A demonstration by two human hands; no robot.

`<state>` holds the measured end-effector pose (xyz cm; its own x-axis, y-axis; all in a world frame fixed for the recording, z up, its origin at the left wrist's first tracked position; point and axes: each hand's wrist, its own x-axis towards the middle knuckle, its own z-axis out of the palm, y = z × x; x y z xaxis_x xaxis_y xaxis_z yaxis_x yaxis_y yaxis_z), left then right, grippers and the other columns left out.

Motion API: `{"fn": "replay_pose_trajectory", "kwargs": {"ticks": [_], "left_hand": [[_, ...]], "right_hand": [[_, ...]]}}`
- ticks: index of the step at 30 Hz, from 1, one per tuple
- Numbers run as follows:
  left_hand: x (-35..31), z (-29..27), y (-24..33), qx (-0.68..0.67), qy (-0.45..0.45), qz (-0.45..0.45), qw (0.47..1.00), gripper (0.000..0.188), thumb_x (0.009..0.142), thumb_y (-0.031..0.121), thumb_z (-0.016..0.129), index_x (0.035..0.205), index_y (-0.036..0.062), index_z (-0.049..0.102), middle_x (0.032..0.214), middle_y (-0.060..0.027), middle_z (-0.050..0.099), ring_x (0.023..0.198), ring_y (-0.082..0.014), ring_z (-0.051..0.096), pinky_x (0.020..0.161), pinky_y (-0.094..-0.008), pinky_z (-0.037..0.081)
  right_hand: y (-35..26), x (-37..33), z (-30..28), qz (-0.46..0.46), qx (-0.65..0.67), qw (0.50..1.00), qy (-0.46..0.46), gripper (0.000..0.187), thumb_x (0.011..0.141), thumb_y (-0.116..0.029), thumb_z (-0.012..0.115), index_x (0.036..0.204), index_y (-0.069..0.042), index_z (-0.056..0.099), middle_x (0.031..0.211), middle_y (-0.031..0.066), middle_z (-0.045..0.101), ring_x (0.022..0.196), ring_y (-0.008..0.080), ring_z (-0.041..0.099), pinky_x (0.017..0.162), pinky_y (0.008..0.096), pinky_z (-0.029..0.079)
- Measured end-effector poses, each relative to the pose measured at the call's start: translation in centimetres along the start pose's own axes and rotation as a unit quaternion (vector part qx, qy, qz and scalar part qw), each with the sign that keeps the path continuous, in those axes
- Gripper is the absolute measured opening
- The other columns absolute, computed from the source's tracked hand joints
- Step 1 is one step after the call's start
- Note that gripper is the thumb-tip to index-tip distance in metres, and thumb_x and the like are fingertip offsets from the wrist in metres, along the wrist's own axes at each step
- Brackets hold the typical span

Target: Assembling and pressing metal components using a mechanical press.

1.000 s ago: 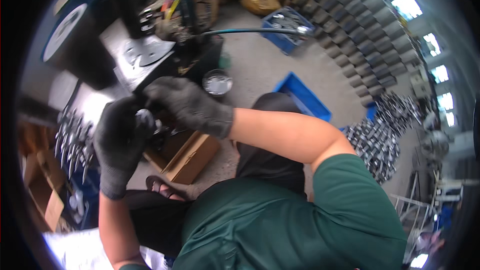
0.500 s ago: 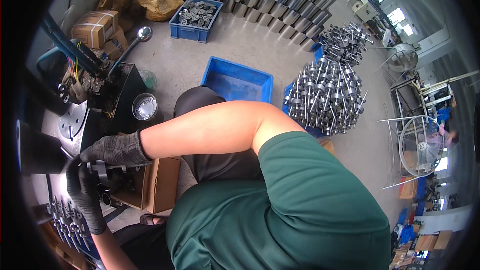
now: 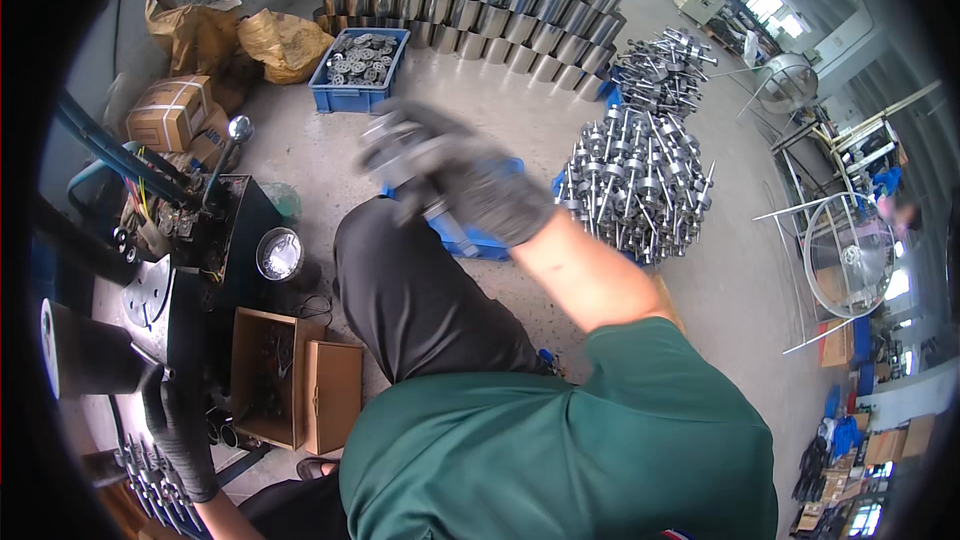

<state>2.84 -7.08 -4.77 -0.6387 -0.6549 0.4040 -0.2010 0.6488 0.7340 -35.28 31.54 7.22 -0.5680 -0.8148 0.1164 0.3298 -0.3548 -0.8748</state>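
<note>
My right hand (image 3: 475, 180), in a dark grey glove and smeared by motion, is closed round a metal shaft (image 3: 402, 166) with a thicker silver collar. It hangs over the blue crate (image 3: 485, 245), covering most of it. At the left, my gloved left hand (image 3: 180, 435) is beside the machine, its fingers together and pointing up by the end of a short metal rod (image 3: 152, 358). What those fingers hold, if anything, is hidden. The rod is next to a dark round cone-like part (image 3: 90, 348). Several metal shafts (image 3: 155, 485) stand in a row just below the left hand.
Metal shafts with collars are heaped (image 3: 640, 185) to the right. Behind are stacked shiny cylinders (image 3: 480, 10) and a blue crate (image 3: 350, 98) of round metal parts. A metal bowl (image 3: 280, 254), an open cardboard box (image 3: 300, 380) and a ball-topped lever (image 3: 240, 128) are nearer the machine.
My right hand has left the machine and swung right and away from me, over the blue crate, carrying the metal shaft. My left hand stays by the machine. The view has shifted slightly.
</note>
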Motion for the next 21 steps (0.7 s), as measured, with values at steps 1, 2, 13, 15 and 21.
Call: {"fn": "replay_pose_trajectory", "kwargs": {"ticks": [1,2,13,15,21], "left_hand": [[-0.4,-0.3,-0.6,-0.118,0.000,-0.089,0.989,0.049,0.082,-0.005,0.077,0.128,0.0003,0.059,0.120,-0.0174,0.062,0.105,-0.0317,0.066,0.086,-0.0382,0.058],[-0.7,-0.6,-0.7,-0.118,0.000,-0.089,0.989,0.049,0.082,-0.005,0.077,0.128,0.0003,0.059,0.120,-0.0174,0.062,0.105,-0.0317,0.066,0.086,-0.0382,0.058],[-1.0,-0.2,2.6,-0.044,-0.098,-0.044,0.993,0.038,0.106,0.027,0.058,0.133,-0.0002,0.061,0.111,-0.0057,0.064,0.097,-0.0146,0.061,0.089,-0.0291,0.051],[-1.3,-0.3,2.7,-0.050,-0.091,-0.050,0.993,0.038,0.107,0.026,0.058,0.133,-0.0002,0.061,0.111,-0.0058,0.064,0.097,-0.0144,0.061,0.089,-0.0288,0.050],[-1.4,-0.5,3.2,-0.083,-0.111,-0.071,0.988,0.035,0.107,0.022,0.057,0.134,-0.0004,0.060,0.112,-0.0058,0.064,0.099,-0.0145,0.061,0.090,-0.0293,0.051]], "right_hand": [[-1.4,-1.0,-2.5,-0.021,-0.014,0.999,0.048,0.061,0.083,-0.012,0.070,0.142,-0.004,0.053,0.119,0.0183,0.069,0.087,0.0253,0.073,0.065,0.0361,0.065],[-2.7,-2.2,-4.4,-0.039,-0.072,0.985,0.149,0.059,0.083,-0.012,0.071,0.139,-0.004,0.055,0.118,0.0180,0.069,0.086,0.0242,0.073,0.064,0.0366,0.065],[-19.5,-24.9,-35.5,0.016,-0.651,0.447,0.614,0.064,0.084,-0.032,0.074,0.137,0.002,0.061,0.114,0.0180,0.074,0.092,0.0225,0.071,0.083,0.0354,0.056],[-20.8,-26.6,-36.9,0.059,-0.688,0.390,0.609,0.063,0.086,-0.036,0.071,0.137,0.001,0.062,0.118,0.0205,0.073,0.100,0.0266,0.072,0.089,0.0378,0.055],[-21.1,-31.0,-42.5,0.112,-0.667,0.411,0.611,0.070,0.092,-0.050,0.061,0.138,0.002,0.060,0.135,0.0291,0.064,0.127,0.0393,0.062,0.108,0.0446,0.047]]}}
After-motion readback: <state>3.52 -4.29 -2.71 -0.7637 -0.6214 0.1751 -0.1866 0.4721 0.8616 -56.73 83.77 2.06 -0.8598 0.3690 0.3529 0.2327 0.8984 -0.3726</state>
